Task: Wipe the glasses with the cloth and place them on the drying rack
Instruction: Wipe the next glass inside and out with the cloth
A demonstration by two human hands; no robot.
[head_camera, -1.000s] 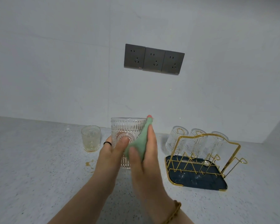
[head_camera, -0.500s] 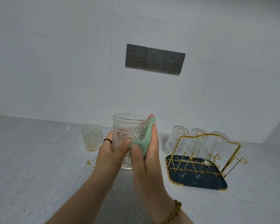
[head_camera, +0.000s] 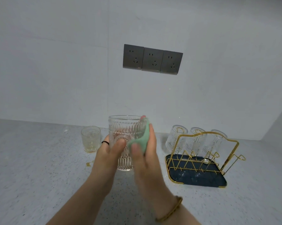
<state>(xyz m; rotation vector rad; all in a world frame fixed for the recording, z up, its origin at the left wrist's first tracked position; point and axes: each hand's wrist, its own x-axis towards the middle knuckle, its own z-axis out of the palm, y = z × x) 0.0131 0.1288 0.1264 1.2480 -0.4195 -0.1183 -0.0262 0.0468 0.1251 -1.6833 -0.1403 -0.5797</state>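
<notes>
My left hand (head_camera: 110, 151) grips a ribbed clear glass (head_camera: 126, 129), held upright above the counter. My right hand (head_camera: 145, 153) holds a green cloth (head_camera: 141, 140) against the glass's right side, with fingers reaching up to the rim. A second, smaller-looking glass (head_camera: 90, 138) stands on the counter to the left, yellowish at the bottom. To the right, the gold wire drying rack (head_camera: 206, 153) on a dark blue tray (head_camera: 193, 181) carries three glasses (head_camera: 195, 140) upside down.
A small yellowish spill (head_camera: 88, 164) marks the speckled counter (head_camera: 31, 168) below the left glass. Three grey wall sockets (head_camera: 152, 59) are set in the white wall behind. A side wall closes in at the far right.
The glass has risen slightly and my right hand with the cloth has slid a little up along its side. The left grip is unchanged.
</notes>
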